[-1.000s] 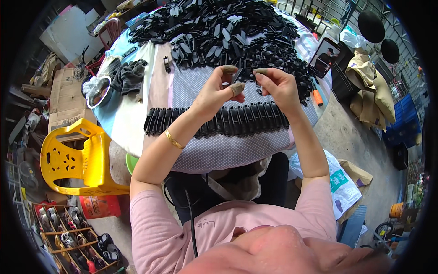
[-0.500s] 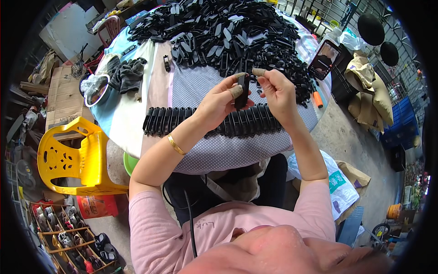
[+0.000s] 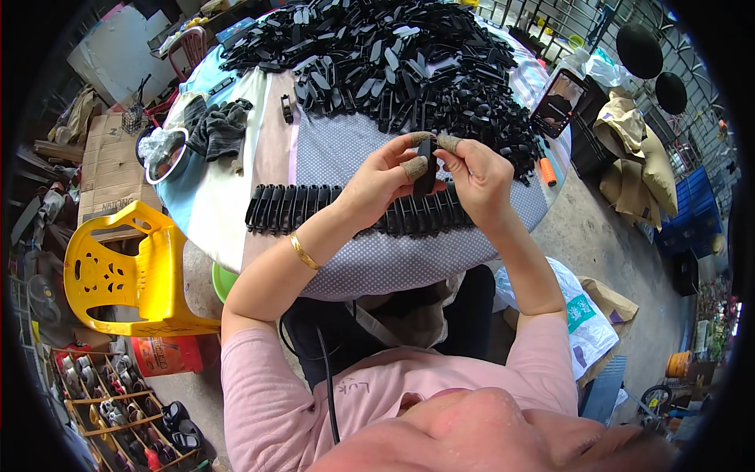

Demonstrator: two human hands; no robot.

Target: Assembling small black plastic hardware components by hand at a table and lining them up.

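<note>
My left hand is closed on a long black plastic piece, held upright above the table. Tape-like wraps cover some of the fingertips on both hands. My right hand is pinched at the top end of the same piece, its fingers touching it; whether a small part sits between them cannot be made out. Below my hands, a row of similar black pieces stands side by side on the dotted cloth. Beyond lies a big heap of black plastic pieces, with smaller black parts at its right.
The round table is covered in cloth. A white bowl and dark gloves sit at its left. At its right are a phone-like screen and an orange-handled tool. A yellow chair stands to the left.
My right hand has moved left and now meets the top of the black piece, where before there was a gap. The left hand and piece have shifted slightly right.
</note>
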